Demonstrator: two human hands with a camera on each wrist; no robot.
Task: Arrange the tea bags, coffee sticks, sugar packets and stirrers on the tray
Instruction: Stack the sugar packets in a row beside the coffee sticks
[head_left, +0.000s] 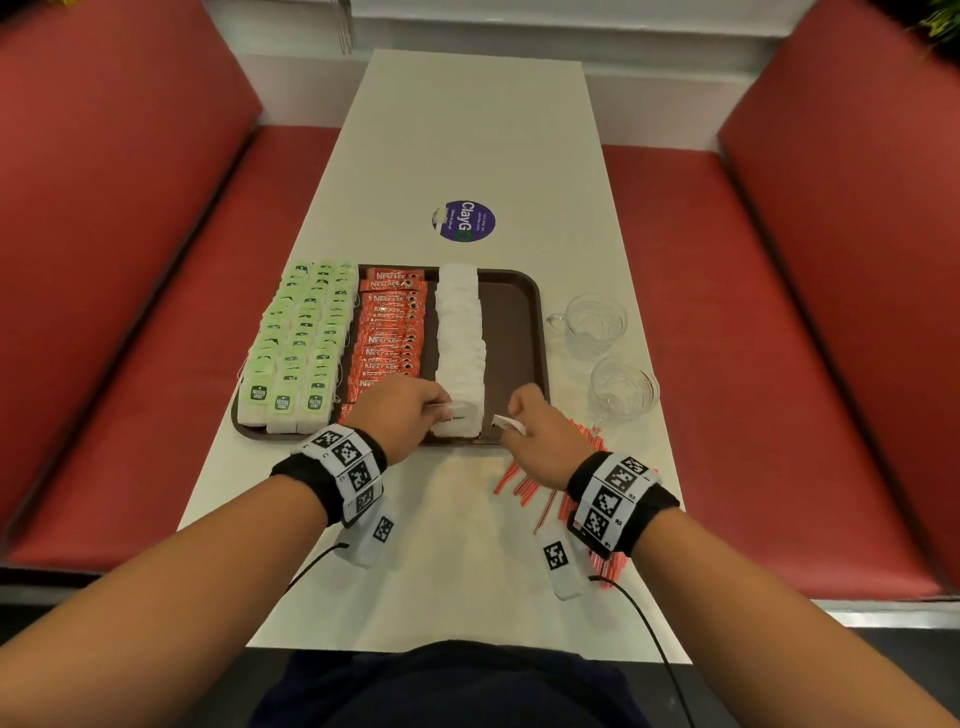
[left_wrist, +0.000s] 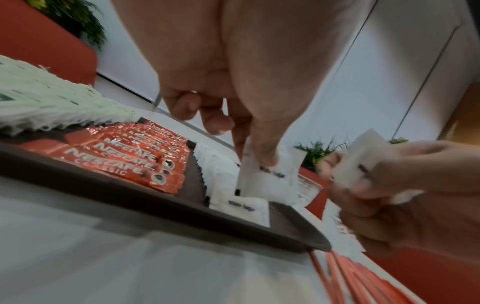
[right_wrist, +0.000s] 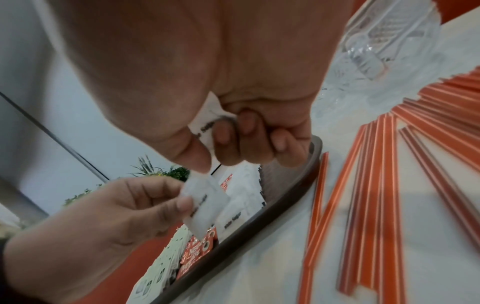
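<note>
At the tray's (head_left: 524, 291) near edge, the left hand (head_left: 400, 410) pinches a sugar packet (left_wrist: 267, 181) onto the white sugar row (head_left: 460, 332), while the right hand (head_left: 540, 426) clutches spare packets (right_wrist: 205, 127) just beside. Tea bags (head_left: 301, 332) and coffee sticks (head_left: 389, 327) look done; stirrers (head_left: 524, 483) lie on the table (head_left: 467, 130), waiting, by two glass cups (head_left: 592, 317).

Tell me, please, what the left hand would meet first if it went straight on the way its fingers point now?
Probably the row of sugar packets on the tray. The left hand pinches one packet just above the row's near end, fingers pointing forward and down; depth is unclear.
</note>
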